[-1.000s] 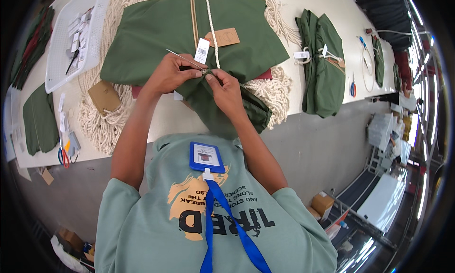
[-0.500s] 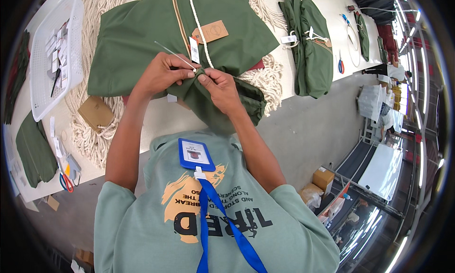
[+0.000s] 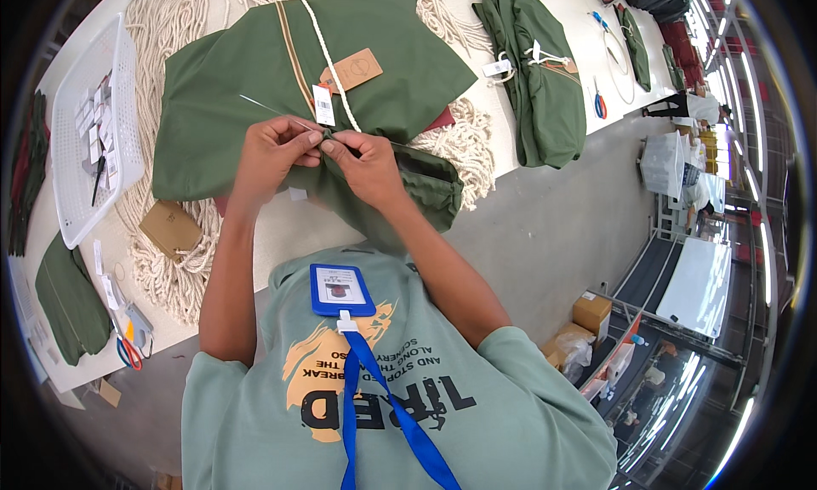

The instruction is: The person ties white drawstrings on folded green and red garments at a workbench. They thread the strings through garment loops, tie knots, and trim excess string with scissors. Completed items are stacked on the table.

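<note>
A large green fabric bag (image 3: 230,73) with a tan strip and a white cord (image 3: 322,39) lies across the table. My left hand (image 3: 277,154) pinches a thin pale rod (image 3: 265,107), whose free end points up and left over the bag. My right hand (image 3: 366,162) grips the bag's gathered edge close beside the left fingertips. The fingers hide the spot where rod and cloth meet. From the cord's side hang a brown tag (image 3: 352,70) and a white label (image 3: 323,105). The bag's channelled opening (image 3: 430,188) droops to the right of my right hand.
Bundles of cream cord (image 3: 166,90) lie under the bag. At left are a white basket (image 3: 64,150) of labels, a folded green bag (image 3: 70,303) and red-handled scissors (image 3: 128,352). Folded green bags (image 3: 545,99) and another pair of scissors (image 3: 600,105) lie at right.
Both hands keep their grips close together at the bag's edge. The whole scene has shifted slightly in view; the rod still slants up and left from my left fingers.
</note>
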### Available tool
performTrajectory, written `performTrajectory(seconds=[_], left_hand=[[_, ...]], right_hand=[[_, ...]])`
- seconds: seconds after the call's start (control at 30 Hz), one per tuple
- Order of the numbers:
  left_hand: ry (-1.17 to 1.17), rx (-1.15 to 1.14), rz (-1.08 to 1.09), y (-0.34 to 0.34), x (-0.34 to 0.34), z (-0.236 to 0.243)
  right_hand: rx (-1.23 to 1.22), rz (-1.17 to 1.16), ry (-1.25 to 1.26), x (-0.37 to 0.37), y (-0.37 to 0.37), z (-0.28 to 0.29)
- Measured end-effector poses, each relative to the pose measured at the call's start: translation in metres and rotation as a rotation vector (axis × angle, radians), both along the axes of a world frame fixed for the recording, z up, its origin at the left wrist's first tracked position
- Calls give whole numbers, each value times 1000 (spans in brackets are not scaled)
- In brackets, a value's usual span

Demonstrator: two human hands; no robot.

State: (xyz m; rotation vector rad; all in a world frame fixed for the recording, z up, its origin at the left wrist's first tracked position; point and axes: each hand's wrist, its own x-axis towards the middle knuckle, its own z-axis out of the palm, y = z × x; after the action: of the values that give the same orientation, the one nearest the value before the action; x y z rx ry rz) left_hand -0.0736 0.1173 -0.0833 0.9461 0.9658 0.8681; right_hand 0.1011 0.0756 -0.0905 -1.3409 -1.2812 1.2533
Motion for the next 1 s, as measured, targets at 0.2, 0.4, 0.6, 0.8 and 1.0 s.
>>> performTrajectory(seconds=[0.2,0.4,0.6,0.8,1.0], left_hand=[[161,77,139,0,-10,8],[180,90,354,28,-43,3],[97,-35,501,105,-97,-54],[296,-44,457,226,-157,-73],[461,31,295,233,-102,-8]], right_hand=[[-97,86,-547,28,-19,28],[47,55,-884,59,-62,55],[429,93,-936,69,-99,70],[315,16,-937,77,-133,78],[335,54,-910,53,-134,86]])
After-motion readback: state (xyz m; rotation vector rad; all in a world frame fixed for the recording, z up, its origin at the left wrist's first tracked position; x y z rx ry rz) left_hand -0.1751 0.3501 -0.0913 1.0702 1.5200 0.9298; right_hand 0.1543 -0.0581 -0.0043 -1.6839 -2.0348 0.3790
